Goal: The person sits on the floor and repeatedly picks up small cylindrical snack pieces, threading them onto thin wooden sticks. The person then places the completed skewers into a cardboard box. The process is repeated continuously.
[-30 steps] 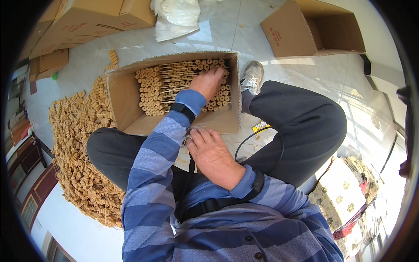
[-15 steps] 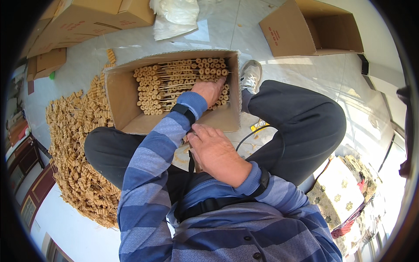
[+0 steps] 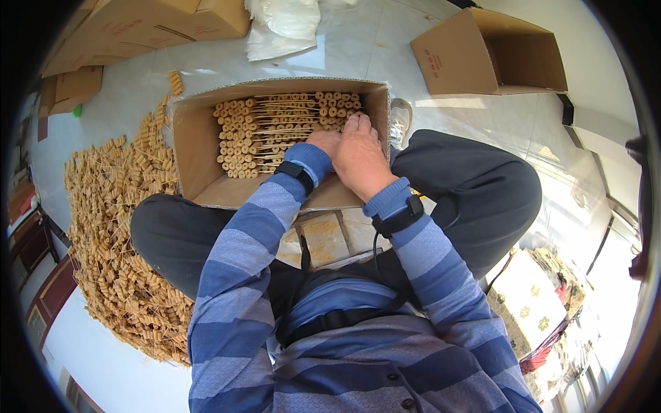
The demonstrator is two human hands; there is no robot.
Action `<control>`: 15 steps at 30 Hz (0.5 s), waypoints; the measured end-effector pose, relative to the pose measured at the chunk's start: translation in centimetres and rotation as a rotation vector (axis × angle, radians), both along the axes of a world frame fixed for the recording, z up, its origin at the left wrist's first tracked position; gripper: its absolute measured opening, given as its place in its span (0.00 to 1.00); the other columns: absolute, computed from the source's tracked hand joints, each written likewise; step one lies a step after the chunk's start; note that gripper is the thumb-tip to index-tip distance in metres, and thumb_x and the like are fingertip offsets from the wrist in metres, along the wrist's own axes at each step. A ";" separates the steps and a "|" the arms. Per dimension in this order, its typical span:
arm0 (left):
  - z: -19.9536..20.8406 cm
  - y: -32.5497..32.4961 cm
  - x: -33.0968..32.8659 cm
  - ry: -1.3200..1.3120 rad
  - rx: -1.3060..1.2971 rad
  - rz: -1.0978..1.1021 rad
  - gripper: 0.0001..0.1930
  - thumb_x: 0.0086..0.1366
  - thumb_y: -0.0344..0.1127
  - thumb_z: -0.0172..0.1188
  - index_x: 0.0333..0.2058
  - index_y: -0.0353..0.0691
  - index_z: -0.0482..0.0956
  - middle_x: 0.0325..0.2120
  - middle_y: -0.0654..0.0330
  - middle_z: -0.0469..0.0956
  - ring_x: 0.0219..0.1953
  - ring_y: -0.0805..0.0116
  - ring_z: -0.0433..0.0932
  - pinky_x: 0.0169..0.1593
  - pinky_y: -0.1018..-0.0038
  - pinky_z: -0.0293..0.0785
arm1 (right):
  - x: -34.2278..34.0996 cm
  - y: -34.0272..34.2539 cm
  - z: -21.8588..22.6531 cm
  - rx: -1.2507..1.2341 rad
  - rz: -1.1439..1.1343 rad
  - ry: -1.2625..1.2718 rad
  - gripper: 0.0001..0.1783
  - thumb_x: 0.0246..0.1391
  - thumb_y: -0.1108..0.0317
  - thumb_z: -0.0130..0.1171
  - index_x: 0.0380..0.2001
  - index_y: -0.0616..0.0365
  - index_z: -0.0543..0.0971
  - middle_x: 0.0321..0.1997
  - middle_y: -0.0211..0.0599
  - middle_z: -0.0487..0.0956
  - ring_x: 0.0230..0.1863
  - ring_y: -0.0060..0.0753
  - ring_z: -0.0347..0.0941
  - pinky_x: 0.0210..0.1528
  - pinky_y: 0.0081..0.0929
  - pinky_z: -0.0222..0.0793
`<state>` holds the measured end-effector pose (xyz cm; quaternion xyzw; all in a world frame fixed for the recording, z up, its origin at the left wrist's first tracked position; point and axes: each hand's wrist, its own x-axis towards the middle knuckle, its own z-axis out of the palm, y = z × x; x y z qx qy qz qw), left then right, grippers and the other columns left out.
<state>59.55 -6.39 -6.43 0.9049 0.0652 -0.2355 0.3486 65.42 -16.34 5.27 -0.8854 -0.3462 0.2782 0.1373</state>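
Note:
An uncovered cardboard box [image 3: 194, 148] stands between my legs, holding rows of skewers [image 3: 237, 141]: tan, coiled spiral pieces on thin wooden sticks. Their round ends face up in left and right stacks, with bare sticks crossing the middle. At the right stack, my left hand [image 3: 325, 141] reaches in; its fingers are hidden behind my right hand. My right hand [image 3: 361, 157] lies over the right stack beside it, fingers stretched forward and resting on the skewer ends. Whatever lies under both hands is hidden.
A large heap of loose skewers [image 3: 124, 255] spreads on the floor at left. Cardboard boxes [image 3: 151, 31] stand at the far left, beside white plastic bags [image 3: 282, 27]. Another uncovered box [image 3: 458, 55] sits at the far right. A flowered cushion [image 3: 527, 303] lies at near right.
My right hand has moved forward from beside my left wrist into the box, onto the right stack. My left hand stays at that stack, with its fingers now covered.

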 end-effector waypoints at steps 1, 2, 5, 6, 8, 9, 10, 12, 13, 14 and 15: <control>-0.4 -0.2 -0.1 -0.010 0.021 0.016 0.15 0.59 0.44 0.62 0.41 0.43 0.85 0.42 0.51 0.84 0.47 0.52 0.82 0.48 0.61 0.79 | 0.5 0.5 -0.8 -0.054 -0.007 0.050 0.32 0.55 0.72 0.53 0.62 0.77 0.62 0.67 0.67 0.62 0.63 0.68 0.64 0.65 0.48 0.63; -0.7 -0.3 -0.1 -0.018 0.050 0.029 0.15 0.57 0.44 0.64 0.40 0.44 0.85 0.43 0.51 0.84 0.47 0.53 0.82 0.49 0.61 0.79 | 0.9 1.0 -1.6 -0.108 -0.014 0.100 0.33 0.54 0.71 0.52 0.63 0.77 0.61 0.68 0.67 0.61 0.64 0.68 0.63 0.66 0.48 0.63; -0.4 -0.2 -0.4 0.156 0.058 -0.024 0.14 0.59 0.44 0.62 0.41 0.47 0.85 0.44 0.52 0.84 0.47 0.54 0.82 0.50 0.62 0.78 | 1.9 2.4 -3.5 -0.220 -0.024 0.127 0.30 0.57 0.67 0.49 0.59 0.75 0.65 0.67 0.65 0.62 0.64 0.67 0.64 0.67 0.48 0.62; -0.1 -0.3 -0.5 0.115 0.064 -0.025 0.14 0.60 0.43 0.60 0.42 0.47 0.85 0.44 0.53 0.84 0.47 0.54 0.82 0.50 0.63 0.78 | 2.2 2.7 -4.1 -0.249 -0.027 0.129 0.29 0.57 0.67 0.48 0.59 0.75 0.66 0.67 0.65 0.62 0.64 0.67 0.63 0.67 0.48 0.62; 0.6 -0.2 -0.5 0.032 0.079 -0.025 0.13 0.62 0.42 0.57 0.42 0.48 0.84 0.44 0.53 0.84 0.48 0.54 0.81 0.50 0.63 0.78 | 2.6 3.5 -5.0 -0.283 -0.036 0.113 0.29 0.57 0.65 0.50 0.58 0.73 0.68 0.65 0.62 0.64 0.65 0.63 0.63 0.67 0.47 0.62; 0.9 -0.2 -0.5 0.036 0.074 -0.008 0.14 0.61 0.43 0.59 0.43 0.48 0.84 0.44 0.53 0.84 0.48 0.54 0.81 0.50 0.63 0.78 | 2.7 3.7 -5.3 -0.308 -0.036 0.121 0.30 0.56 0.64 0.52 0.59 0.73 0.67 0.65 0.60 0.64 0.65 0.61 0.63 0.67 0.46 0.62; 1.0 -0.2 -0.5 0.040 0.069 0.008 0.14 0.60 0.44 0.60 0.43 0.48 0.84 0.44 0.53 0.84 0.47 0.54 0.81 0.50 0.63 0.78 | 2.8 3.7 -5.5 -0.335 -0.039 0.128 0.32 0.55 0.63 0.54 0.59 0.72 0.67 0.64 0.58 0.64 0.66 0.58 0.63 0.67 0.45 0.62; 1.0 -0.1 -0.4 0.067 0.055 0.034 0.16 0.59 0.46 0.62 0.43 0.48 0.84 0.44 0.53 0.84 0.47 0.53 0.81 0.50 0.62 0.78 | 2.9 3.5 -5.7 -0.316 -0.023 0.137 0.31 0.56 0.63 0.52 0.59 0.72 0.67 0.64 0.58 0.64 0.66 0.59 0.63 0.66 0.46 0.62; 1.0 0.0 -0.4 0.090 0.046 0.045 0.16 0.59 0.46 0.62 0.44 0.48 0.84 0.44 0.53 0.84 0.48 0.53 0.81 0.51 0.62 0.78 | 3.0 3.4 -5.7 -0.302 -0.020 0.130 0.30 0.57 0.63 0.52 0.59 0.72 0.67 0.64 0.59 0.64 0.66 0.59 0.63 0.66 0.47 0.63; 0.9 0.0 -0.3 0.108 0.029 0.061 0.17 0.59 0.46 0.62 0.44 0.48 0.84 0.44 0.53 0.84 0.48 0.53 0.81 0.51 0.62 0.78 | 3.0 3.2 -5.6 -0.289 -0.004 0.126 0.30 0.57 0.63 0.51 0.59 0.72 0.68 0.64 0.59 0.65 0.66 0.59 0.63 0.65 0.47 0.63; 1.0 0.0 -0.4 0.121 0.015 0.049 0.17 0.59 0.45 0.62 0.45 0.47 0.83 0.45 0.52 0.83 0.48 0.52 0.81 0.51 0.62 0.78 | 2.8 3.0 -5.5 -0.274 0.008 0.116 0.29 0.57 0.63 0.51 0.58 0.72 0.68 0.64 0.59 0.65 0.65 0.60 0.63 0.65 0.48 0.63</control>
